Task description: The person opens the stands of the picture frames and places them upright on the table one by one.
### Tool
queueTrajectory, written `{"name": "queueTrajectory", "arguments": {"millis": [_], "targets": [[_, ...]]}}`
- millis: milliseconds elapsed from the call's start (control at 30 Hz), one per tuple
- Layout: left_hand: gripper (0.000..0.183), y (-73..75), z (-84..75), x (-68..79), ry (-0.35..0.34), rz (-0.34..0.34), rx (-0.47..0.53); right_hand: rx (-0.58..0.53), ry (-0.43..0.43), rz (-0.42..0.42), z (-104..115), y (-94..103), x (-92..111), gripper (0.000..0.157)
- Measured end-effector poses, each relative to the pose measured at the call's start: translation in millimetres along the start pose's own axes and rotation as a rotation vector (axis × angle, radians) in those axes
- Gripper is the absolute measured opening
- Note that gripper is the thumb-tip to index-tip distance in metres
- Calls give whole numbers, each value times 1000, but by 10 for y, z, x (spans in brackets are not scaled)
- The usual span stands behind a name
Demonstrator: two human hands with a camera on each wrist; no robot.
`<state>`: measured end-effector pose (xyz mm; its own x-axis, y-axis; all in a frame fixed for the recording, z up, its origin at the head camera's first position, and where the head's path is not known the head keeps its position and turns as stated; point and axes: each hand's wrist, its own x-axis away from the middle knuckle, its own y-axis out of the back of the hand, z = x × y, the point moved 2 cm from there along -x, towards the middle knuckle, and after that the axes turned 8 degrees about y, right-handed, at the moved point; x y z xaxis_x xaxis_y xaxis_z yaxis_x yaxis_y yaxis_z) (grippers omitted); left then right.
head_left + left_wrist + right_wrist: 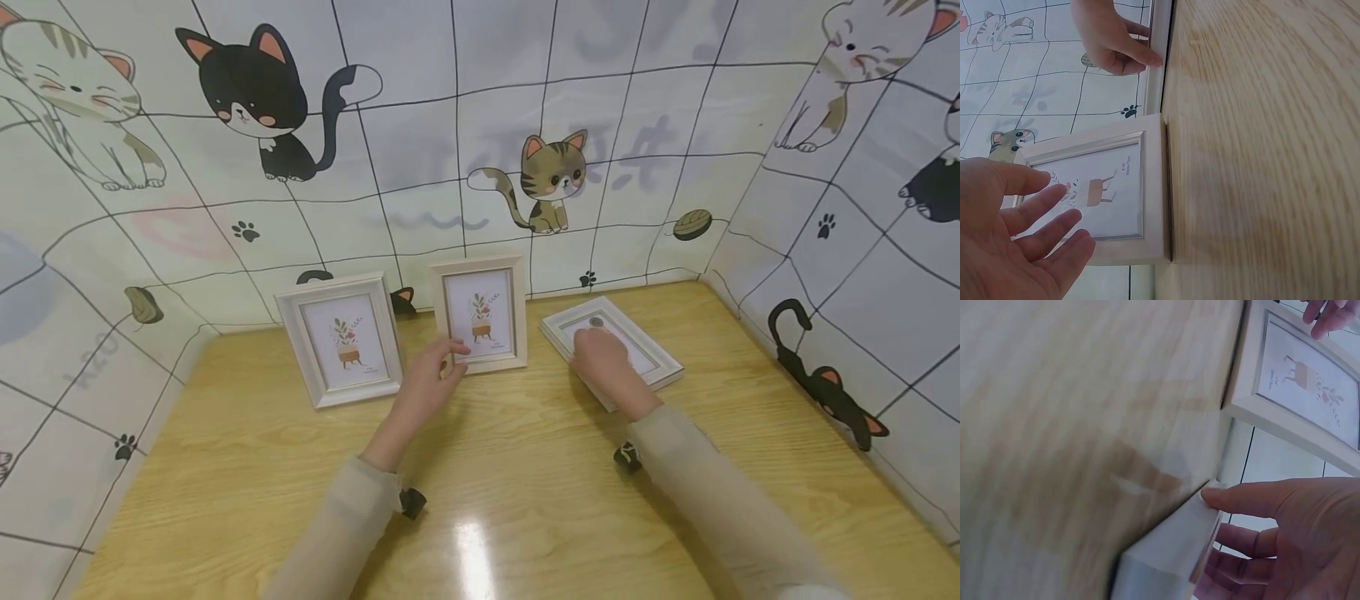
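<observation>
Three pale picture frames are on the wooden table in the head view. My right hand (603,358) is over the right picture frame (645,360), which lies low with its face up. In the right wrist view my thumb (1241,499) presses its outer edge while the other fingers curl over its face. My left hand (431,379) is at the lower left of the middle picture frame (516,308), which stands upright; its fingers are loosely bent and hold nothing. The left picture frame (300,333) stands tilted back, beside my left hand. Potted-plant prints show in both standing frames.
The wooden table (495,467) meets a back wall (420,167) covered in a cat-print sheet with grid lines. Side walls (840,275) with the same print close in the left and right. Small black devices (412,502) sit at both wrists.
</observation>
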<state>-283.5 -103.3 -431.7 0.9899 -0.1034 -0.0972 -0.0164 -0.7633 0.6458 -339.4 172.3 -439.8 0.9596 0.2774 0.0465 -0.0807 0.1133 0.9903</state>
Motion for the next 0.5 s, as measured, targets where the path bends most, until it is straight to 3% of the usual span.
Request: {"name": "queueTrajectory", "arguments": {"millis": [200,500], "targets": [[24,-13,5,15,-2,10,4,5,-40,83,28,28,-160,31],[22,-40,-8,16,5,9,14,-9,-58,83,44,-20,-317,24]]}}
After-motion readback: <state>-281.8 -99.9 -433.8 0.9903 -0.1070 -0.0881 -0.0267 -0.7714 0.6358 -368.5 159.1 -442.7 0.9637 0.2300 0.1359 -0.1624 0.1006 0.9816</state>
